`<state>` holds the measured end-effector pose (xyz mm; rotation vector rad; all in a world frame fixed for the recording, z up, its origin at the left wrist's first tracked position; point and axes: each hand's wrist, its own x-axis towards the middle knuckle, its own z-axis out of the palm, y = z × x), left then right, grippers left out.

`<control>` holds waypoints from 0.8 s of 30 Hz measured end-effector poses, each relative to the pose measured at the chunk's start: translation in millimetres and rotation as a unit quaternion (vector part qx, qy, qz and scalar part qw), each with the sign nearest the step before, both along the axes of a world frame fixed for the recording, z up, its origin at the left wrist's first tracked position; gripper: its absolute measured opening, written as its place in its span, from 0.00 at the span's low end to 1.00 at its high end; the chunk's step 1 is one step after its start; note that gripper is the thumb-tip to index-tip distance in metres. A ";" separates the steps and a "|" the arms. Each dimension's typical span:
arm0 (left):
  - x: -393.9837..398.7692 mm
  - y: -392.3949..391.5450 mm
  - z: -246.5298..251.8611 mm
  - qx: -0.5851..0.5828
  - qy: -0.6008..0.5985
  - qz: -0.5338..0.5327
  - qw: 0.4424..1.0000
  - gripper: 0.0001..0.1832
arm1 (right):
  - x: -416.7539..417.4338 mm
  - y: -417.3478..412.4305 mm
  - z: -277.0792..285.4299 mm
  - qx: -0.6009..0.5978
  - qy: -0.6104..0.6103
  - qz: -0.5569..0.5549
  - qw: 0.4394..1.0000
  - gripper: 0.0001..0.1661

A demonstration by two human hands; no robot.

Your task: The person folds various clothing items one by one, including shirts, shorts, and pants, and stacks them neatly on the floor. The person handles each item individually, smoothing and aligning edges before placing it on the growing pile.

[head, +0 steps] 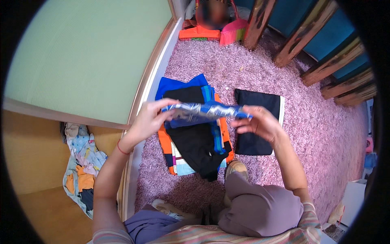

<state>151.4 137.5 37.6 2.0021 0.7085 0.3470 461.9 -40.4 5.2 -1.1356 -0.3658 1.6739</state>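
My left hand (155,117) grips one end of a blue garment with a white pattern (204,110). At the other end, my right hand (259,123) pinches the cloth between thumb and fingers, the other fingers spread. The garment is stretched level between both hands, over a pile of clothes. In that pile lie a black garment with a blue side stripe (195,146), a bright blue one (175,85) and an orange one (164,146). To the right of it, a folded dark navy garment with a white edge (259,140) lies flat on the pink carpet (323,137).
An open wooden compartment (36,152) at left holds a heap of crumpled clothes (82,155). A pale green panel (91,55) rises above it. An orange brush (199,33) and a pink broom (233,32) stand at the top, beside wooden posts (259,24). A white box (353,201) is at lower right.
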 end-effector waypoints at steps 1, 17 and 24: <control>17.6 0.4 5.2 0.068 -0.059 -0.011 0.996 0.13 | 14.1 2.9 4.4 0.035 0.009 -0.027 0.999 0.20; 189.3 -119.8 -120.5 0.177 -0.132 -0.236 0.946 0.32 | 156.1 -178.2 -54.9 -0.158 -0.305 -0.120 0.932 0.15; 175.9 -186.8 -220.6 0.251 0.050 -0.294 0.921 0.29 | 147.6 -237.6 -160.5 -0.271 -0.253 0.005 0.929 0.18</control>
